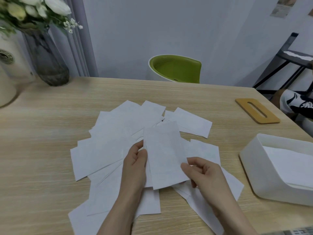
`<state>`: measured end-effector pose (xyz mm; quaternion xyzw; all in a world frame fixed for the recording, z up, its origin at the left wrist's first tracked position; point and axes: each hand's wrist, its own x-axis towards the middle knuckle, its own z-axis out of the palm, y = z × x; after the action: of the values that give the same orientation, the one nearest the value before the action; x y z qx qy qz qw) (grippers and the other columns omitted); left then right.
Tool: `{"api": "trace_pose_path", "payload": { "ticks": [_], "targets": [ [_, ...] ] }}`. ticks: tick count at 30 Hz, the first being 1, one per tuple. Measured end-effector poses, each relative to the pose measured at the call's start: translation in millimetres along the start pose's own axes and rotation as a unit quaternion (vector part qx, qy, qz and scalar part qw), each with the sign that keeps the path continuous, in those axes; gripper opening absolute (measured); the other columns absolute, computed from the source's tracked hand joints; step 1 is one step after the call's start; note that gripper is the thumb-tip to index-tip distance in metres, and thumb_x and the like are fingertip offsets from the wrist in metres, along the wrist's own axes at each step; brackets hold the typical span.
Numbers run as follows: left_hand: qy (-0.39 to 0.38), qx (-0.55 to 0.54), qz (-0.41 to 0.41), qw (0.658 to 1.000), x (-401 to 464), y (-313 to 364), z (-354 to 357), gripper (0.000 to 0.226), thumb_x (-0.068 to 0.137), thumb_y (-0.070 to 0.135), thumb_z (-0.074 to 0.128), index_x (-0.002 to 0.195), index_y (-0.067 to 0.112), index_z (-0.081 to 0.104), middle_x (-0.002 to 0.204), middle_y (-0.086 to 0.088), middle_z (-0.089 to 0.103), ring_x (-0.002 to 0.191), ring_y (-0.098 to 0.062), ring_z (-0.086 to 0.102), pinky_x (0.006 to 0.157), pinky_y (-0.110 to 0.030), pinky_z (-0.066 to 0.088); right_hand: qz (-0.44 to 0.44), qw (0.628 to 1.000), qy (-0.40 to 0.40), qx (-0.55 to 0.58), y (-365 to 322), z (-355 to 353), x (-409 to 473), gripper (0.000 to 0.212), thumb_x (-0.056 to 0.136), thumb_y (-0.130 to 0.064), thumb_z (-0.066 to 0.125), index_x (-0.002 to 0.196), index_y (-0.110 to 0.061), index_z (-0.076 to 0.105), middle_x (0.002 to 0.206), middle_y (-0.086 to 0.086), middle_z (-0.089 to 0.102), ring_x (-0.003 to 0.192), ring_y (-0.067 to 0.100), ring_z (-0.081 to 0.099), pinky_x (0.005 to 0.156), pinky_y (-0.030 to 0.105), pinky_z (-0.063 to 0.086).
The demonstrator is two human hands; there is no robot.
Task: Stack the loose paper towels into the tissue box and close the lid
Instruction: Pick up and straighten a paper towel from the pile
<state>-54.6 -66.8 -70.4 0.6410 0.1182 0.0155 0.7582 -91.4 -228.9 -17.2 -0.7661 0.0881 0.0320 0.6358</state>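
Wooden table (50,133) underneath, left hand (135,164) and right hand (201,173) both pinch a paper towel stack (163,155), long axis pointing away, left of the open tissue box (264,168).

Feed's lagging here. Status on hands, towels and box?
Left hand and right hand pinch a small towel stack. Loose towels on table. Tissue box open, lid off. Nothing blocking.

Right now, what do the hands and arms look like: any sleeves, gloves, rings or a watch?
Both are bare. The left hand and right hand wear no gloves, and no rings show on the visible fingers. The forearms are uncovered down to the frame's bottom edge, with no sleeve, watch or bracelet in view.
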Motion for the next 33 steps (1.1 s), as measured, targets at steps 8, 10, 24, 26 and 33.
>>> {"api": "trace_pose_path", "payload": {
  "ticks": [8,10,24,26,33],
  "targets": [
    [0.003,-0.001,-0.002,1.000,-1.6,1.7,0.8,0.025,0.101,0.022,0.045,0.111,0.035,0.064,0.097,0.019,0.073,0.086,-0.003,0.070,0.061,-0.016,0.050,-0.013,0.999,0.029,0.013,8.2,14.3,-5.2,0.007,0.088,-0.014,0.065,0.094,-0.018,0.064,0.047,-0.004,0.059,0.043,0.001,0.050,0.049,0.008,0.037],
    [0.006,-0.003,-0.001,1.000,-2.0,2.3,1.0,0.025,0.101,0.021,0.045,0.111,0.035,0.064,0.097,0.021,0.072,0.084,-0.002,0.070,0.058,-0.013,0.049,-0.012,0.999,0.039,0.018,10.8,15.2,-5.3,0.009,0.088,-0.015,0.065,0.096,-0.020,0.063,0.047,-0.005,0.059,0.043,0.002,0.050,0.049,0.008,0.037],
    [-0.011,-0.026,-0.004,1.000,-4.2,0.8,-0.8,0.027,0.098,0.015,0.051,0.111,0.035,0.063,0.095,0.011,0.075,0.085,-0.008,0.071,0.060,-0.016,0.051,-0.021,0.997,0.077,0.001,20.6,23.3,-5.0,0.020,0.083,-0.024,0.070,0.097,-0.035,0.062,0.064,-0.010,0.057,0.060,0.014,0.048,0.073,0.044,0.048],
    [-0.008,-0.030,-0.003,1.000,-4.5,2.0,-0.8,0.028,0.099,0.013,0.049,0.112,0.034,0.063,0.096,0.010,0.075,0.085,-0.008,0.071,0.059,-0.015,0.051,-0.028,0.994,0.086,-0.061,20.4,22.1,-5.2,0.034,0.082,-0.033,0.067,0.113,-0.039,0.054,0.083,-0.021,0.059,0.071,0.008,0.054,0.080,0.037,0.050],
    [0.016,-0.043,-0.001,0.999,-4.9,2.4,1.7,0.026,0.101,0.021,0.047,0.108,0.038,0.065,0.101,0.014,0.073,0.090,-0.003,0.069,0.065,-0.016,0.051,-0.033,0.972,-0.034,-0.231,13.0,38.8,-17.5,0.056,0.098,-0.049,0.030,0.125,-0.064,-0.016,0.108,-0.047,0.014,0.090,-0.029,0.013,0.084,0.012,0.011]
  ]
}}
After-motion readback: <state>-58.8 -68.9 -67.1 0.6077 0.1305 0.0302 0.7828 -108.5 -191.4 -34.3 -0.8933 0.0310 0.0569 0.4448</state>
